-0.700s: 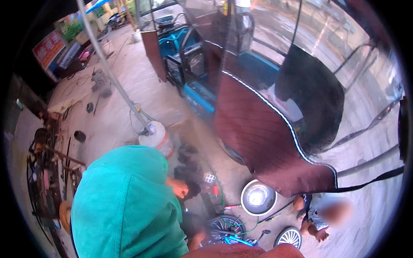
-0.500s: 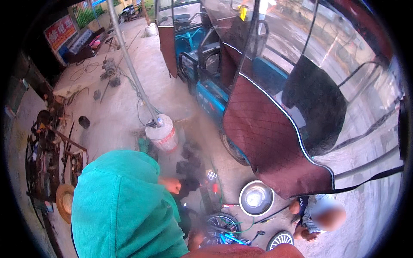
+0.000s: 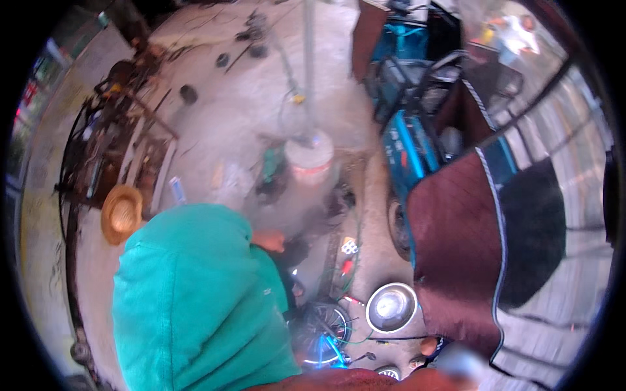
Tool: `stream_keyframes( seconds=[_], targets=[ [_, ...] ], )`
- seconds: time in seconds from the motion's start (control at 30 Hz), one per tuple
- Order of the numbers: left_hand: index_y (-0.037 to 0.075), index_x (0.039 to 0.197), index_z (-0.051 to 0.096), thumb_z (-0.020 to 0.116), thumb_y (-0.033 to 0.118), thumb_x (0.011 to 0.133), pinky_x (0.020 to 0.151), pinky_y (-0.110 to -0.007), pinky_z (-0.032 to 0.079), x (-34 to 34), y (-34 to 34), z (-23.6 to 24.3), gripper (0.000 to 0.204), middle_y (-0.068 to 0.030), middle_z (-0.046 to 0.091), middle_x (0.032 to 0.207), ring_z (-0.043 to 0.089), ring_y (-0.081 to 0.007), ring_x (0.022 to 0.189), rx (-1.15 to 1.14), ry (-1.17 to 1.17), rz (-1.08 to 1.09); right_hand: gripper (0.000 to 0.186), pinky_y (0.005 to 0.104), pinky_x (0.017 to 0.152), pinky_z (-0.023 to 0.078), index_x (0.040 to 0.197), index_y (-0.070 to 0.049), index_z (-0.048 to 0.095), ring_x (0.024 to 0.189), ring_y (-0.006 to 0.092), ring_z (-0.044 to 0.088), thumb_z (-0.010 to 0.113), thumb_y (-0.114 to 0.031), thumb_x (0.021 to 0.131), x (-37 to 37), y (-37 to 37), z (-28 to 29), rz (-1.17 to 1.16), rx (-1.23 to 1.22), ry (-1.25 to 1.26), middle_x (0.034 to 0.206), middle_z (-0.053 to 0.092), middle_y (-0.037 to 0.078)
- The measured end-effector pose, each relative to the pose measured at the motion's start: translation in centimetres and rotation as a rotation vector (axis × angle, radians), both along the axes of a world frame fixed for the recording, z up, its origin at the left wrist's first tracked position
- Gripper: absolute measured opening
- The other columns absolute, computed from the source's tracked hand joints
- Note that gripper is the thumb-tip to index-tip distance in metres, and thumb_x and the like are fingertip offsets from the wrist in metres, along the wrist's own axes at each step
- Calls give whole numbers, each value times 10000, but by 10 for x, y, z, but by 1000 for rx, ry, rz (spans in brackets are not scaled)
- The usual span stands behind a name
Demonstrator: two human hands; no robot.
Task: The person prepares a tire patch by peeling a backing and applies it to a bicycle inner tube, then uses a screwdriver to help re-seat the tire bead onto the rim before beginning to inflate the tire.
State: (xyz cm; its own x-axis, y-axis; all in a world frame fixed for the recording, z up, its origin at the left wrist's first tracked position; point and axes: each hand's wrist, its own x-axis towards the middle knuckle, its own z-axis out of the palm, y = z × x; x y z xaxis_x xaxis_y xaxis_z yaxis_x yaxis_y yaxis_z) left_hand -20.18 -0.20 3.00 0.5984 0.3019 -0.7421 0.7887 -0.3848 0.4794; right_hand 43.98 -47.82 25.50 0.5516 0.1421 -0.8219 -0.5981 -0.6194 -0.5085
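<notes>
Head view, co-worker's hand (image 3: 270,240) jutting rightward, blurred

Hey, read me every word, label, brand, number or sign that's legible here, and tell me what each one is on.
None reads clearly enough to quote.
Blue vehicle's side panel: pale marks, too blurred.
Pale round base: reddish band, too blurred.
Green garment: tiny pale mark, too small.

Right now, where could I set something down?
Bare concrete floor shows between the cluttered rack and the upright pole; a smaller patch separates the metal basin from the blue vehicle. It's crowded around the spoked bicycle wheel and pedal.
</notes>
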Motion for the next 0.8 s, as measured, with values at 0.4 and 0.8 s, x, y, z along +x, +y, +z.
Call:
stream_keyframes(
  seconds=[0.4, 0.8],
  targets=[
    [69, 1093, 750, 558, 551, 930, 922, -487, 525, -108, 2, -46, 545, -231, 715, 1115, 674, -392, 1069, 68, -131, 145, 202, 324, 548, 464, 850, -153, 592, 644, 190, 578, 563, -283, 1003, -3, 195, -39, 296, -147, 86, 746, 582, 19],
    [51, 1009, 722, 563, 343, 904, 828, -494, 556, -183, -111, -42, 348, -185, 713, 977, 696, -382, 909, 127, -80, 284, 216, 341, 557, 470, 833, -162, 585, 649, 192, 576, 539, -267, 1016, -194, 272, -224, 515, 98, 324, 749, 580, 17]
  ],
)
